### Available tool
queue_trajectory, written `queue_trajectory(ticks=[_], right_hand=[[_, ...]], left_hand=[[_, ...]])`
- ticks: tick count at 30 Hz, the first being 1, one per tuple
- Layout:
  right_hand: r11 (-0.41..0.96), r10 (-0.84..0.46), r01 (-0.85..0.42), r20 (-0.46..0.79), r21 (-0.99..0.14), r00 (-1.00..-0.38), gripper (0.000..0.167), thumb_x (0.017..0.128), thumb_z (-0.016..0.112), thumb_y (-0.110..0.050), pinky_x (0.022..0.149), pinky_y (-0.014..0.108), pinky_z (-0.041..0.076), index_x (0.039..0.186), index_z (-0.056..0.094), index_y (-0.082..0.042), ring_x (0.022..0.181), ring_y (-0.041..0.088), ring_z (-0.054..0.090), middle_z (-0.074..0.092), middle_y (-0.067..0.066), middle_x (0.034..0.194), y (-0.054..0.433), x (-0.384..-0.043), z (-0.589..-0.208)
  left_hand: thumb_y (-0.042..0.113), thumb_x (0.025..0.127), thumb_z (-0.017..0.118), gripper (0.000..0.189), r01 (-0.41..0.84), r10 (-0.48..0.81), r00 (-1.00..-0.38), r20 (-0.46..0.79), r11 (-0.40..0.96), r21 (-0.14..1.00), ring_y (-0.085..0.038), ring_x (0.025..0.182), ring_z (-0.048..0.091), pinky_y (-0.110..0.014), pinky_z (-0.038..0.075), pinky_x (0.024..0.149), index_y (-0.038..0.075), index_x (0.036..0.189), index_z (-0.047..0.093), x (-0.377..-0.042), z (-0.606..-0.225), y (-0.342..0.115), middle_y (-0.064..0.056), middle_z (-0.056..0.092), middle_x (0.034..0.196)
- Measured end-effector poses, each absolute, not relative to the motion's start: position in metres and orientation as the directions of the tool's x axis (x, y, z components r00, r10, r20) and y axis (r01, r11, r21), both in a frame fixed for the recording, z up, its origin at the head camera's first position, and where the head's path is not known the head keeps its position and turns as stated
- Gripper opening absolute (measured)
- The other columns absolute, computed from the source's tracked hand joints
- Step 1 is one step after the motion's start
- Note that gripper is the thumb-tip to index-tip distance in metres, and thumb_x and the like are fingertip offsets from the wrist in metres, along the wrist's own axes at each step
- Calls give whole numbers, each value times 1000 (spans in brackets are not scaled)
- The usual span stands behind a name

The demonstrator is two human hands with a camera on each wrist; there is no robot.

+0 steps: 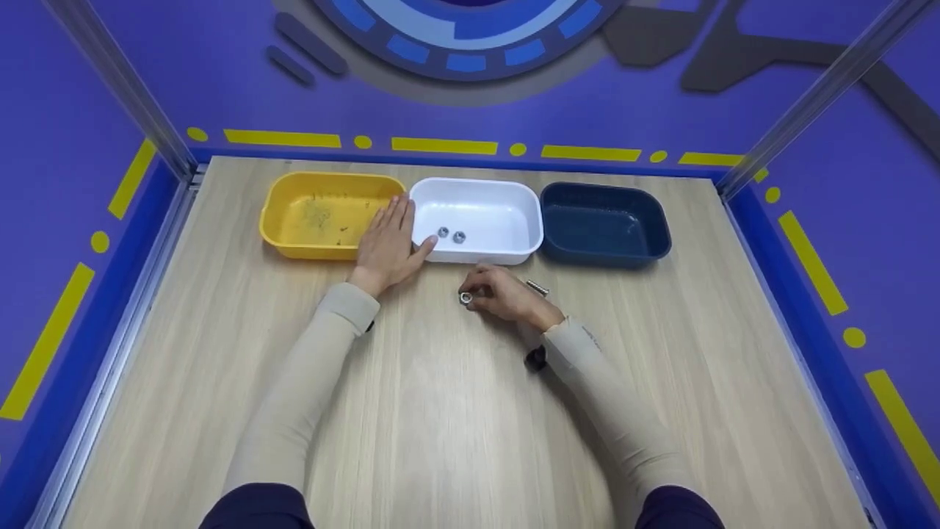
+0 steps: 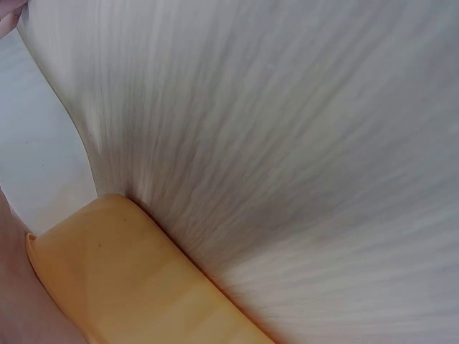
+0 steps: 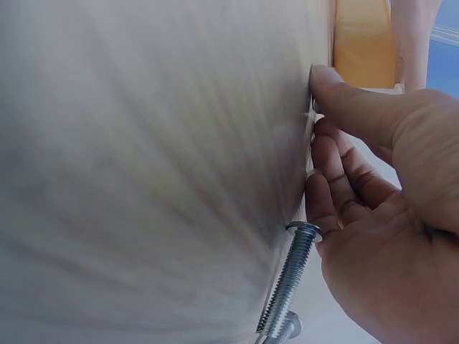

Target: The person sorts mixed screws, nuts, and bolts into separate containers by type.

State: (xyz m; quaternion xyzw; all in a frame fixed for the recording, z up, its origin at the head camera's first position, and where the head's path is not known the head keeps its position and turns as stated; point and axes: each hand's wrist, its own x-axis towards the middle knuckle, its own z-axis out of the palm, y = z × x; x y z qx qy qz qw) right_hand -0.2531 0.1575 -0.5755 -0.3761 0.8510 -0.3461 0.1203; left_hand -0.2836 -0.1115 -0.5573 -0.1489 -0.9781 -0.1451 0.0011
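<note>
My left hand lies with fingers straight across the adjoining rims of the yellow bin and the white bin, thumb over the white one. Two metal nuts sit inside the white bin. Just in front of it, my right hand pinches another nut between thumb and fingers at the table surface. Beside that hand lie bolts; the right wrist view shows a threaded bolt and the head of a second one behind it. The nut is mostly hidden there.
A dark blue bin stands right of the white one, in the same row along the table's back. Small dark bits lie in the yellow bin. Purple panels enclose the wooden table at the back and sides.
</note>
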Motion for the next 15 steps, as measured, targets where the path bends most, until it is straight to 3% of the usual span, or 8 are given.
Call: queue_trajectory(ticks=[5, 11, 15], right_hand=[[480, -727, -567, 59, -669, -684, 21, 92, 80, -1, 95, 48, 57, 112, 78, 3, 104, 32, 65, 71, 19, 110, 157, -253, -575], [484, -734, -590, 67, -646, -675, 19, 93, 80, -2, 85, 40, 55, 112, 78, 3, 98, 32, 65, 71, 17, 108, 156, -252, -574], [484, -732, -589, 69, -647, -678, 19, 94, 79, -2, 85, 40, 55, 113, 77, 3, 97, 31, 66, 73, 16, 107, 156, -251, -571]], left_hand=[[65, 109, 27, 91, 290, 289, -956, 47, 913, 286, -34, 168, 6, -47, 9, 138, -2, 169, 12, -284, -557, -112, -19, 6, 179], [65, 108, 30, 92, 288, 288, -957, 45, 914, 287, -33, 168, 7, -46, 8, 138, -2, 170, 13, -284, -559, -112, -19, 8, 180], [65, 108, 30, 92, 289, 288, -956, 45, 913, 287, -33, 168, 7, -45, 8, 138, -2, 170, 13, -286, -560, -112, -19, 9, 179]])
